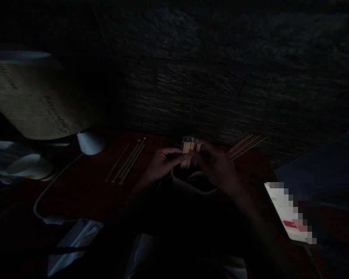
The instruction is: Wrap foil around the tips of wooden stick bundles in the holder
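The scene is very dark. My left hand [165, 161] and my right hand [216, 164] meet over a small bundle of short pale sticks [190, 152] in clear wrapping. Both hands have their fingers pinched on the bundle, the left from the left side, the right from the right. Just below the hands sits a round dark container with a pale rim [192, 186]. It stands on a dark reddish table [84, 193].
Several long thin sticks [128, 161] lie on the table to the left, and another group [246, 145] lies to the right. A white cable [50, 186] and white plug [90, 142] are at left. A lit phone screen [287, 213] lies at right. A stone wall [221, 77] stands behind.
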Motion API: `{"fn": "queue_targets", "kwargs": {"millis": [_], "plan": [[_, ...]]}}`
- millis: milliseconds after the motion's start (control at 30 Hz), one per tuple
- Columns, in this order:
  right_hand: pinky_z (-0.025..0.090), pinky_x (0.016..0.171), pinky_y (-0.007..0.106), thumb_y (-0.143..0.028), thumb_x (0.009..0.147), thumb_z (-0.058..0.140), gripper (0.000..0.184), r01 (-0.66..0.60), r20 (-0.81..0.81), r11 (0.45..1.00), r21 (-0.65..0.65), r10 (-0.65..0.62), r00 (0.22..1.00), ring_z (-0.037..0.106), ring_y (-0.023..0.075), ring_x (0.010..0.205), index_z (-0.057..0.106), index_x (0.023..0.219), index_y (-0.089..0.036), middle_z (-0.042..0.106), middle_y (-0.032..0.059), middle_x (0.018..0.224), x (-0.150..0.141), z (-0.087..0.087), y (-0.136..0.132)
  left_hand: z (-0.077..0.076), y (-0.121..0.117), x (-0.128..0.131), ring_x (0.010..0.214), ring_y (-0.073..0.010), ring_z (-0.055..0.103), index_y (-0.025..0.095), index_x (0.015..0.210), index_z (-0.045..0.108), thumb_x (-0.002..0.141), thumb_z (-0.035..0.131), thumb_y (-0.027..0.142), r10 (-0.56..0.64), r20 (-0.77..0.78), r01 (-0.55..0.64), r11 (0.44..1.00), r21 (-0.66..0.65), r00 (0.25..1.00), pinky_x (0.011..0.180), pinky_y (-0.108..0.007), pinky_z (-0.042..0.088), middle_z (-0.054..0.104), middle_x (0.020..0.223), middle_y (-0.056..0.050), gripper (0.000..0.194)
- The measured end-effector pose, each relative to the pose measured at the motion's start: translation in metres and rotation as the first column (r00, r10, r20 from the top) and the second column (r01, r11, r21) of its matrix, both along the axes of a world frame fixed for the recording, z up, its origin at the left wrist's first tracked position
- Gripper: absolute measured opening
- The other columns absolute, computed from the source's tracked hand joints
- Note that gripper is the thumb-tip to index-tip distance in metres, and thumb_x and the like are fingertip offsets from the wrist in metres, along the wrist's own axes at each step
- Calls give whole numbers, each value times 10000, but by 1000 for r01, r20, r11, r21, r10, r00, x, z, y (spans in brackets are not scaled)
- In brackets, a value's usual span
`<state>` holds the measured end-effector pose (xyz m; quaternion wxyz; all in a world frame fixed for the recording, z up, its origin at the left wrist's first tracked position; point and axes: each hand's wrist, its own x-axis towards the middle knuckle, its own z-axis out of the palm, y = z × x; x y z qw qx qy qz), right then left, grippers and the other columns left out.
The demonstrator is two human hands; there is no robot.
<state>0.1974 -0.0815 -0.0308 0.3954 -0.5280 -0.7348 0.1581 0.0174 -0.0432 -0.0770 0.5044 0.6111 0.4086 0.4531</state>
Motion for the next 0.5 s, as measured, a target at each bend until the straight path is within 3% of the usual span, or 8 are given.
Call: {"fn": "queue_targets", "kwargs": {"millis": [333, 500], "plan": [[568, 826, 354, -274, 912, 633, 276, -53, -75, 998, 34, 55, 996, 737, 225, 944, 684, 1182, -263, 777, 32, 1072, 2, -3, -1, 2, 0, 1, 895, -215, 705, 183, 923, 770, 792, 735, 391, -9, -23, 10, 998, 60, 1000, 811, -309, 522, 785, 942, -48, 249], [576, 787, 360, -289, 907, 643, 271, -19, -53, 999, 34, 21, 998, 743, 223, 873, 690, 1172, -256, 783, 40, 1026, 2, -3, -1, 1, 0, 2, 899, -210, 707, 181, 906, 769, 785, 742, 375, 15, -6, -15, 999, 53, 1000, 838, -319, 523, 785, 939, -55, 230]]}}
